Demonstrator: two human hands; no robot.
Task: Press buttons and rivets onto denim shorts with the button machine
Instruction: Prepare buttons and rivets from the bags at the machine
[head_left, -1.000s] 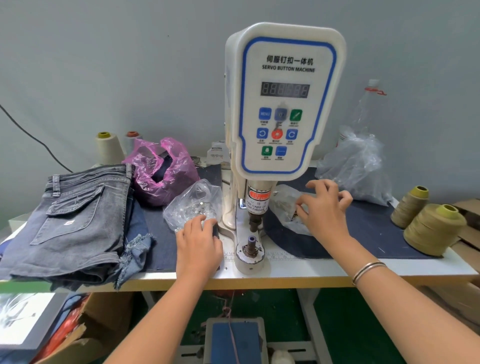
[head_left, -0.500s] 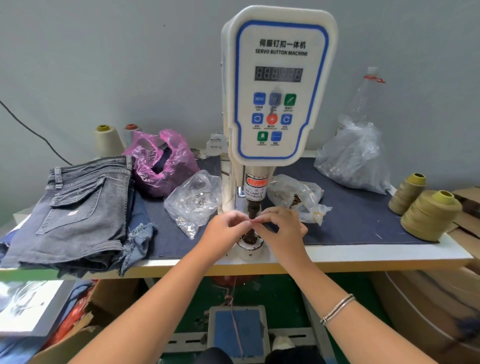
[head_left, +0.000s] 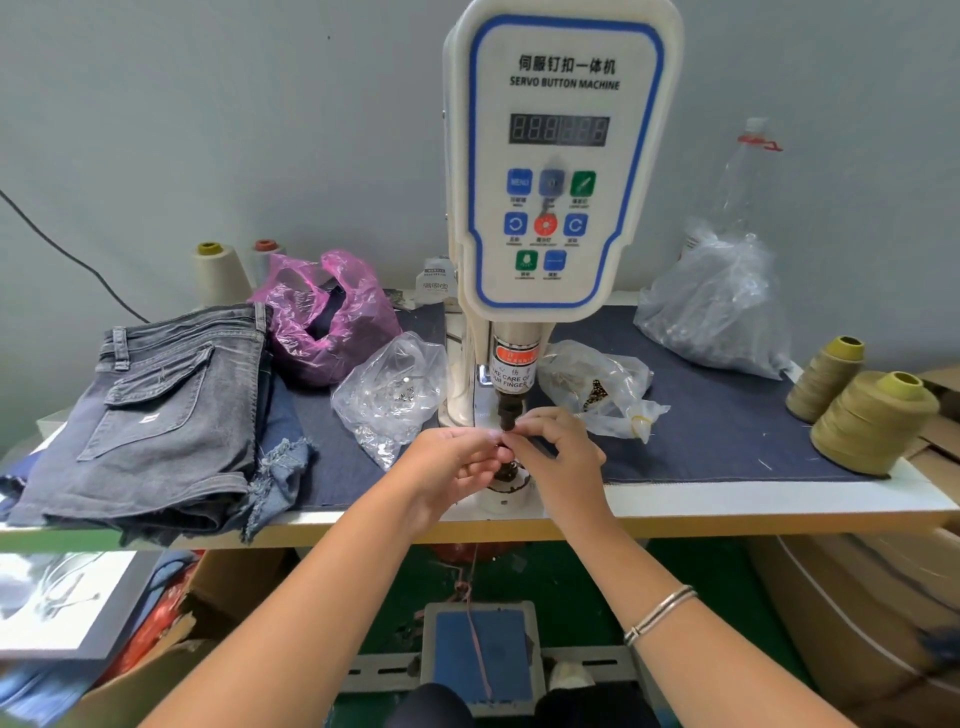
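Left hand (head_left: 457, 465) and right hand (head_left: 558, 457) were brought together at the die under the button machine (head_left: 556, 171), fingertips pinched as if on a small part too small to be made out. Denim shorts (head_left: 161, 415) were stacked at the table's left end. Small metal pieces were held in a clear bag (head_left: 392, 389); brownish ones in a second bag (head_left: 597, 387); dark contents in a pink bag (head_left: 327, 317).

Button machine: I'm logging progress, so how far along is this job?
Done: nothing visibly pressed. The denim shorts lie stacked left of the button machine, none under its punch. In hand: left hand and right hand meet at the die, fingertips seemingly loading a small part, too small to identify. Left: positioning shorts and pressing.
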